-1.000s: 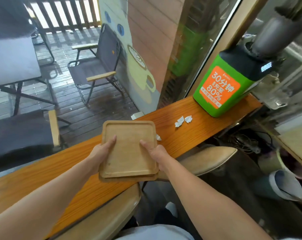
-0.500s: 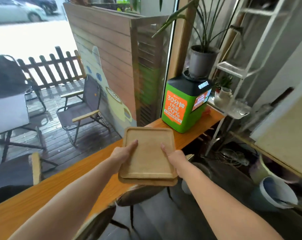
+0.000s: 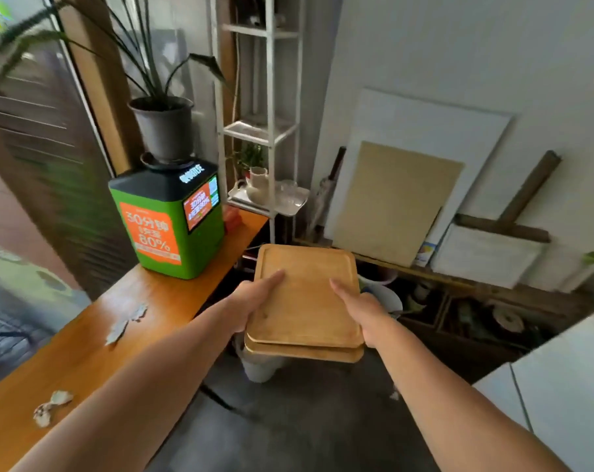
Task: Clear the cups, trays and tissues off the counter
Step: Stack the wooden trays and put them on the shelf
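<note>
Orange wooden surface [image 3: 173, 294] lies left, tissues [image 3: 125, 321] on it. My left hand [image 3: 251, 303] and right hand [image 3: 360, 310] clamp the stacked trays [image 3: 305, 301], fingers wrapped underneath. I'd keep them level, edges aligned.

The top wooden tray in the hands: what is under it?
A second square wooden tray lies directly under the top wooden tray; only its near edge shows. Left hand and right hand grip both. Its surface is covered.

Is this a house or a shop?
Probably a small cafe. A long wooden counter runs along the window, an advert-covered green machine sits on it, and the hands carry stacked wooden trays.
</note>
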Tool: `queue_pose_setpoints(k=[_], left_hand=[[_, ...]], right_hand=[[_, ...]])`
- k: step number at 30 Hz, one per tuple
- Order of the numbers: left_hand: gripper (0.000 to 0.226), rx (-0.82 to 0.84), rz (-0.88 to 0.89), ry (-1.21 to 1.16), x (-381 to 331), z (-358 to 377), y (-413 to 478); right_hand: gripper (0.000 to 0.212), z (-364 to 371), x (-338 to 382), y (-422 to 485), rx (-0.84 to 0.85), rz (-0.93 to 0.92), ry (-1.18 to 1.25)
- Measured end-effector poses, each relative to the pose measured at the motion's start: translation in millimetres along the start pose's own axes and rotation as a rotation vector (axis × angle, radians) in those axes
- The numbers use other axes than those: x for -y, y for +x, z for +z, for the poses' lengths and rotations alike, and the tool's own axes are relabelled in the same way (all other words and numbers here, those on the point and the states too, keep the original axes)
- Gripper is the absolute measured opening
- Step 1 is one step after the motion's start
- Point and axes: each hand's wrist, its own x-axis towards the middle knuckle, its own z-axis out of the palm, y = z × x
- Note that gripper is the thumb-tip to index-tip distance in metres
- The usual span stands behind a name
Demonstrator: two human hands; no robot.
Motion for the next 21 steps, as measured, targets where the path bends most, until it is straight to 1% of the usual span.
queue_pose_setpoints(k=[2,6,11,14,17,21], left_hand=[[0.089,0.062,0.006,0.026,-17.6,27.4,14.5],[0.091,0.127,0.003,0.072,-41.9,59.3,45.3],[0.092,0.215,-0.012,0.102,-84.3,84.3,102.7],[0.092,0.236,-0.023,0.096,-117.6,92.6,145.4],[0.086,0.238,-0.028,0.099,-158.1,96.0,184.2],[0.078,0.218,-0.024,0.128,-213.4,99.7,234.6]], right_hand=[[0.103,-25.0,0.3,11.7,-0.044,0.025,0.039],[0.095,-54.4,8.4,34.1,-0.065,0.074,0.093],[0.093,-78.2,34.8,82.2,-0.116,0.113,0.131],[0.094,-82.6,63.7,122.6,-0.126,0.102,0.141],[0.1,-83.7,99.5,164.1,-0.128,0.093,0.149],[0.095,-83.3,141.5,220.2,-0.104,0.099,0.188]])
